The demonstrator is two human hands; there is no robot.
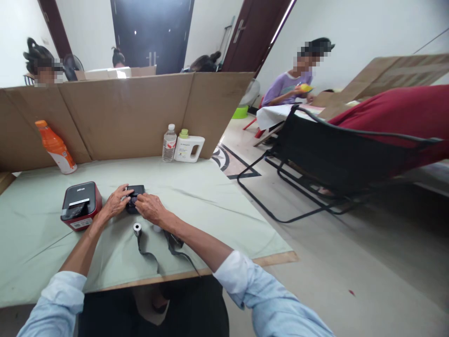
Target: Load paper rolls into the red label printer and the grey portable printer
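A small black device (136,190), seemingly a compact printer with a recessed middle, rests on the green-covered table (196,201). My left hand (118,200) grips its left side, thumb and fingers bent against it. From the right, my right hand (149,207) reaches to the recess with its fingers pinched together; what is between them is hidden. Closer to me stands a small roll (137,228) with a white core and a dark strip trailing from it. Beneath my right forearm lie more dark strips (175,243), partly covered.
A red-and-black label printer (81,206) is left of my hands. An orange bottle (56,147), a clear water bottle (169,143) and a white jug (189,147) line the cardboard screen (136,117). Beyond, a person (291,86) sits near a black folding chair (326,150).
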